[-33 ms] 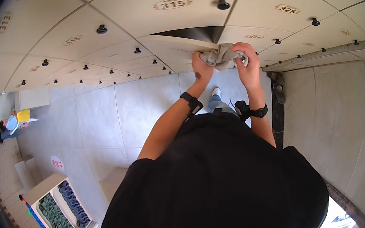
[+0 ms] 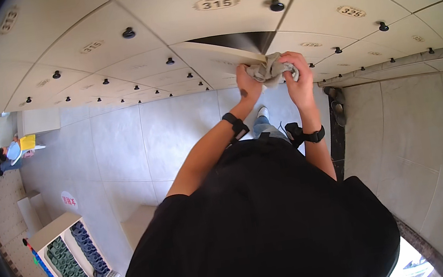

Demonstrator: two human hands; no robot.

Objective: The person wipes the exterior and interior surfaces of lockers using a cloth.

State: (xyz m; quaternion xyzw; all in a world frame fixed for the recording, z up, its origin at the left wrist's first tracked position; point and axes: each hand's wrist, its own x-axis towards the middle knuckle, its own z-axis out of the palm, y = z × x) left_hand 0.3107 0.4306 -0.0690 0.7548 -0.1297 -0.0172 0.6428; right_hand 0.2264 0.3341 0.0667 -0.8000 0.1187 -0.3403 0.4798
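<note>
A crumpled grey cloth [image 2: 270, 69] is bunched between both my hands, just in front of an open locker compartment [image 2: 236, 41] whose inside is dark. My left hand [image 2: 248, 85] grips the cloth's left side, next to the edge of the swung-open beige locker door [image 2: 215, 54]. The cloth's right side is clasped by my right hand [image 2: 299, 79]. Each wrist carries a black band. My black shirt fills the lower middle of the view.
Beige lockers [image 2: 107, 47] with black knobs cover the wall ahead. Grey floor tiles [image 2: 137, 144] lie below. A white rack [image 2: 71, 256] with green and blue items stands at lower left. A person [image 2: 8, 154] crouches at far left. Dark shoes [image 2: 337, 105] lie to the right.
</note>
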